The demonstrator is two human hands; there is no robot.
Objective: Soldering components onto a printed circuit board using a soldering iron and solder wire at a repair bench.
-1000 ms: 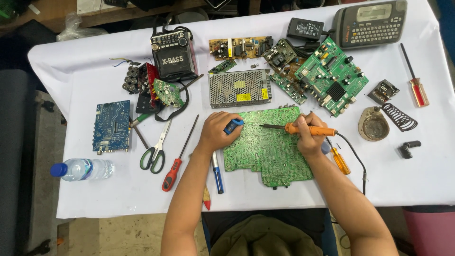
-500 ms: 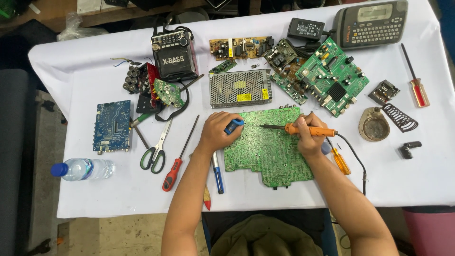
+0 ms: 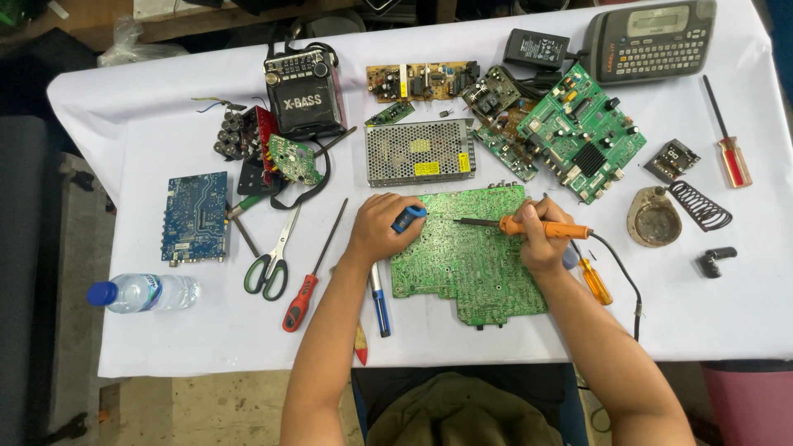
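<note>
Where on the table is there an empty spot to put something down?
Bare cloth lies along the near right edge, below the black plug piece and right of the cord. Another patch sits at the near left, between the water bottle and the scissors. The far middle, around the green boards and metal box, is crowded.

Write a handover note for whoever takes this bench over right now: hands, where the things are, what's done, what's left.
Right hand: grips the orange soldering iron, tip over the top of the large green circuit board.
Left hand: rests on the board's left edge, holding a small blue tool.
Board lies flat on the white table, in front of the person.
Done: cannot tell which joints are finished.
Left: work at the iron's tip is in hand.
</note>
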